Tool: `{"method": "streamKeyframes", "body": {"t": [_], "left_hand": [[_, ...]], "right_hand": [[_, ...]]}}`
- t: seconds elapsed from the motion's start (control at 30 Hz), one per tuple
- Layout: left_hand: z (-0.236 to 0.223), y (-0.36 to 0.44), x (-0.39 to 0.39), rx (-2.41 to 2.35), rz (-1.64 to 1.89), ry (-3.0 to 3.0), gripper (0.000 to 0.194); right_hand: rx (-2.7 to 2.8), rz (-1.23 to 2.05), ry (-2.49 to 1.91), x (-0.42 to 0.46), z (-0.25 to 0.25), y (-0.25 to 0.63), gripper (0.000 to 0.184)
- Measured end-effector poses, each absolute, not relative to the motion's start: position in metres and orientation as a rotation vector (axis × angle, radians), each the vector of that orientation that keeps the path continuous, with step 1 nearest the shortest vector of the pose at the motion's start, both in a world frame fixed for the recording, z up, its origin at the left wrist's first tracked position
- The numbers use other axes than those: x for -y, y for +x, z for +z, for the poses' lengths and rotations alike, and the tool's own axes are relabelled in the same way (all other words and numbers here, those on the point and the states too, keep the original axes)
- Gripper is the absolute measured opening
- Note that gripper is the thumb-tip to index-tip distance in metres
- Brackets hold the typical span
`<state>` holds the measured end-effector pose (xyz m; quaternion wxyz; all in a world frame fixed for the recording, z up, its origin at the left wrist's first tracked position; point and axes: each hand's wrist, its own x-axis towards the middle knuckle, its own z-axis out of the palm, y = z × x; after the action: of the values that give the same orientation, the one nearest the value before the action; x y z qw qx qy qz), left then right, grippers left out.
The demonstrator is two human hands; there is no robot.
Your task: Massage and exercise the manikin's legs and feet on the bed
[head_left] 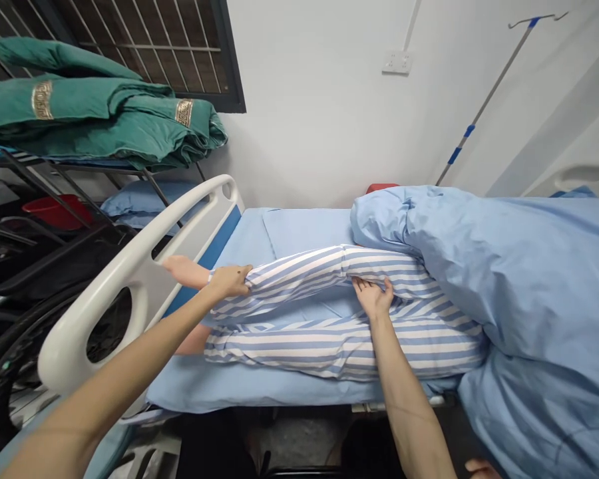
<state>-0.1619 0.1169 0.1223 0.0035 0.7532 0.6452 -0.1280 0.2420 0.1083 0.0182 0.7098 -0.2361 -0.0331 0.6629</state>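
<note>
Over the middle of the bed, the left hand (228,281) is clamped on the cuff of the striped pyjama trousers (299,283), just beside a bare foot (182,271). The right hand (373,297) lies at 3 o'clock from it, with its fingers (364,286) together and pressed into the cloth higher up the same leg; whether they grip cannot be told.

Both legs lie side by side, covered from the ankles up to the edge of a pale blue duvet (509,279), which hides anything beyond; the waistband is not in view. A second bare ankle (192,339) shows at the lower cuff.

Beneath the legs runs a blue bed sheet (239,392), its near edge at 6 o'clock. A white bed rail (130,263) bounds the bed at 9 o'clock, close to the foot. Beyond it, folded green quilts (84,113) sit on a rack at 10 o'clock, and an IV pole (484,100) stands against the wall at 1 o'clock.
</note>
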Motion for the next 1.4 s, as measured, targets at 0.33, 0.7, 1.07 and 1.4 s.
{"method": "streamKeyframes", "body": {"t": [0.33,0.7,1.07,1.4], "left_hand": [[0.118,-0.177,-0.136,-1.930,-0.596,2.455,0.053],[0.046,-0.201,-0.136,-1.728,-0.369,2.566,0.060],[0.006,-0.146,-0.001,-1.414,-0.044,2.461,0.083],[0.037,-0.156,0.009,-1.685,-0.355,2.506,0.059]], "right_hand": [[0.051,1.551,-0.738,-0.115,0.006,0.242,0.027],[0.101,1.550,-0.991,-0.117,-0.001,0.239,0.017],[0.291,1.289,-1.167,-0.078,0.017,0.225,0.018],[0.269,1.616,-1.048,0.130,-0.039,0.214,0.039]]}}
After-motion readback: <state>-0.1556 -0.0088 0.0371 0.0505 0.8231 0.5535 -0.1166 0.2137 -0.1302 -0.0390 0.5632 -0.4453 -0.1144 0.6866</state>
